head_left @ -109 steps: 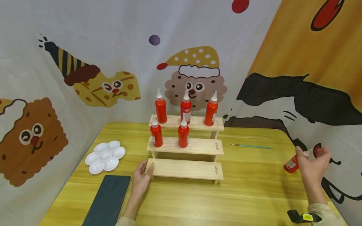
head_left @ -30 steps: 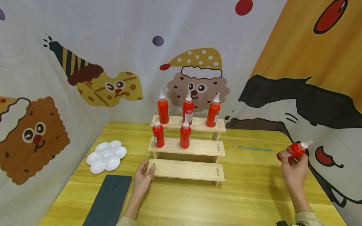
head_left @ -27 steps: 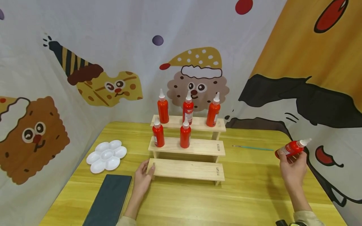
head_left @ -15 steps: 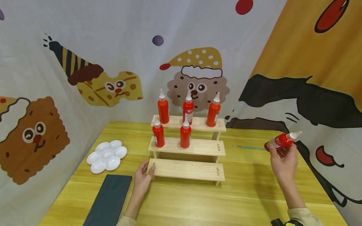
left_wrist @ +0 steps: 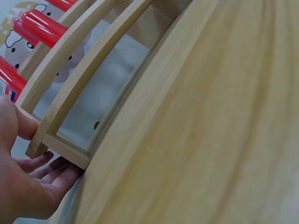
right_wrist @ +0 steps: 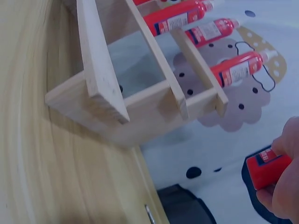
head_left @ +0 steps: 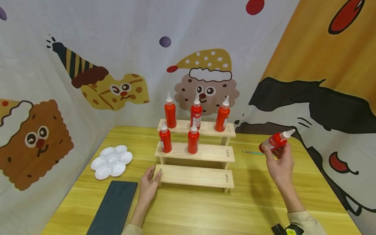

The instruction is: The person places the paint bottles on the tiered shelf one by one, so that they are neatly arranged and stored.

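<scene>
A red paint bottle [head_left: 275,141] with a white nozzle is held tilted in the air by my right hand [head_left: 281,163], right of the rack; its base shows in the right wrist view. My left hand [head_left: 148,187] grips the left end of the lowest step of the wooden three-tier rack [head_left: 194,175], thumb on top and fingers at the side. On the top step stand a left bottle [head_left: 170,115], a middle bottle [head_left: 196,114] and a right bottle [head_left: 222,118], all red. The middle step bears two more red bottles, one at the left end [head_left: 165,141] and one near the centre [head_left: 193,142].
A white flower-shaped palette [head_left: 112,160] lies left on the wooden table [head_left: 188,212]. Nearer me is a dark flat rectangular slab [head_left: 113,209]. A teal-handled paintbrush [head_left: 252,152] lies behind the right hand, partly hidden. A printed cloth [head_left: 129,49] hangs behind the table.
My right hand has taken hold of a red bottle at the far right and carried it left, toward the rack. My left hand stays on the rack's lowest step.
</scene>
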Action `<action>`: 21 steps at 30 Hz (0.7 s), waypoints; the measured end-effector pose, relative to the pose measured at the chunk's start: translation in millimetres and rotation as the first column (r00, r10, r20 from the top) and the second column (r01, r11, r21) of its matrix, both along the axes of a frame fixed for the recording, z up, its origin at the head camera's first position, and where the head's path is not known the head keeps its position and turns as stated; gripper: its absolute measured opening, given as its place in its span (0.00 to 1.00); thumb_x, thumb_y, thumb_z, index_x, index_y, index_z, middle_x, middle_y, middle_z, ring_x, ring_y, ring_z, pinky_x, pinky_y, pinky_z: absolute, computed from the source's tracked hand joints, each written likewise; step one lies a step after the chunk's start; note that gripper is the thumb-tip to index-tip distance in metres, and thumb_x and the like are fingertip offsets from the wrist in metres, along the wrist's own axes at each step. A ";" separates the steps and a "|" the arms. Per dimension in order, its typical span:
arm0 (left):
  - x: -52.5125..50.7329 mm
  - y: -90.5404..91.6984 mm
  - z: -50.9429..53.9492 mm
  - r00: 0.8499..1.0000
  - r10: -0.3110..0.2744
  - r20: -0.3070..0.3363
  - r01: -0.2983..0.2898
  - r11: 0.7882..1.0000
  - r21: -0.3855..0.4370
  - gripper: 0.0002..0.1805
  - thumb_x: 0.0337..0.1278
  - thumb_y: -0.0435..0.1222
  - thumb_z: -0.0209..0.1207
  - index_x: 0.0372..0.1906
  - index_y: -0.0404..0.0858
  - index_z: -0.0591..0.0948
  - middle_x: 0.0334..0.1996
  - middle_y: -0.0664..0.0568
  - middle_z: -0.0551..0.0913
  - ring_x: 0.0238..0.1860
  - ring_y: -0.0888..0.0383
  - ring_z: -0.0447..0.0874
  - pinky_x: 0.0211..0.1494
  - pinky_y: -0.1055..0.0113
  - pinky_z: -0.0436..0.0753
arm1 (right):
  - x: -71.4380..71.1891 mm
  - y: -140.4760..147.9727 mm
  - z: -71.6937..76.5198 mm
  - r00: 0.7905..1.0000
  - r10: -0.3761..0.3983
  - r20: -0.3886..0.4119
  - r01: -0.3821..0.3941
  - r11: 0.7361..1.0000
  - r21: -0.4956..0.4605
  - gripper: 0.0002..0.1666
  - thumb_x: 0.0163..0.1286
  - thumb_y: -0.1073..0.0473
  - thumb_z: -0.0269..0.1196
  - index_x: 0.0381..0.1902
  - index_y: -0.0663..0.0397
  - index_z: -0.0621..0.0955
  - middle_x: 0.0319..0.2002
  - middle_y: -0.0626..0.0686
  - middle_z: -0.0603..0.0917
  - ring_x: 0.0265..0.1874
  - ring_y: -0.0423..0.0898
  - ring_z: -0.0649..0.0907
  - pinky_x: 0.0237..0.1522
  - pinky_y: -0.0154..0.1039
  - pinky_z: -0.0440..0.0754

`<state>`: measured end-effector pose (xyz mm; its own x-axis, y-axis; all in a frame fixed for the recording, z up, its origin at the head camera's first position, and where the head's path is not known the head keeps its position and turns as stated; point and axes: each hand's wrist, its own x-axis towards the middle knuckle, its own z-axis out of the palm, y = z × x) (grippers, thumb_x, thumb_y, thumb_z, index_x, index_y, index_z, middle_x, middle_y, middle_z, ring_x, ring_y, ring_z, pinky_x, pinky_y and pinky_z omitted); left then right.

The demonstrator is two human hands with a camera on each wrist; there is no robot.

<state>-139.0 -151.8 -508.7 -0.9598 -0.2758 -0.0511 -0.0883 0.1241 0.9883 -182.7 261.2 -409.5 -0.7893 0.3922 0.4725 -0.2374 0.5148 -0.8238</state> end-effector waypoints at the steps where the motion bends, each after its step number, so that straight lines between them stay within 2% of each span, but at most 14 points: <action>1: 0.0 0.1 0.0 1.000 0.003 0.000 -0.003 1.000 -0.002 0.27 0.72 0.34 0.57 0.70 0.27 0.70 0.64 0.28 0.76 0.70 0.34 0.72 0.67 0.48 0.79 | -0.1 -2.9 0.9 1.000 0.020 -0.019 -0.020 1.000 -0.002 0.28 0.67 0.70 0.66 0.62 0.70 0.71 0.45 0.30 0.75 0.43 0.24 0.78 0.49 0.14 0.76; 6: -0.8 0.8 -1.1 1.000 0.006 -0.008 -0.006 1.000 -0.002 0.27 0.72 0.33 0.57 0.70 0.26 0.69 0.64 0.28 0.76 0.70 0.34 0.72 0.67 0.46 0.78 | -1.3 -15.9 4.3 0.991 0.107 -0.077 -0.107 0.994 0.014 0.26 0.65 0.73 0.67 0.60 0.72 0.73 0.44 0.31 0.77 0.41 0.25 0.80 0.47 0.14 0.77; 9: -1.0 1.3 -1.7 1.000 0.007 -0.007 -0.007 1.000 -0.004 0.27 0.72 0.33 0.57 0.70 0.27 0.70 0.64 0.28 0.75 0.70 0.34 0.71 0.68 0.46 0.78 | -1.7 -23.7 5.8 0.987 0.147 -0.062 -0.145 0.989 0.032 0.26 0.66 0.72 0.67 0.59 0.70 0.73 0.45 0.36 0.79 0.41 0.25 0.81 0.47 0.15 0.77; 15: -0.5 0.9 -1.5 1.000 0.006 -0.006 -0.006 1.000 -0.008 0.28 0.72 0.35 0.57 0.71 0.27 0.69 0.65 0.27 0.74 0.69 0.32 0.71 0.67 0.45 0.78 | -5.8 -40.9 8.5 0.973 0.229 -0.018 -0.228 0.972 0.057 0.26 0.66 0.70 0.68 0.60 0.67 0.73 0.51 0.58 0.84 0.43 0.26 0.81 0.48 0.17 0.78; 21: -0.8 0.9 -2.4 1.000 0.011 -0.003 -0.011 1.000 -0.007 0.27 0.72 0.35 0.57 0.70 0.28 0.69 0.66 0.27 0.74 0.71 0.32 0.69 0.69 0.43 0.75 | -9.2 -57.0 9.6 0.956 0.295 0.006 -0.294 0.953 0.078 0.28 0.66 0.69 0.69 0.62 0.63 0.73 0.53 0.62 0.85 0.43 0.24 0.80 0.48 0.17 0.78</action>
<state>-139.9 -150.9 -511.1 -0.9569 -0.2867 -0.0467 -0.0872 0.1302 0.9876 -191.9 204.2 -399.9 -0.8613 0.1053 0.4970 -0.3927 0.4828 -0.7827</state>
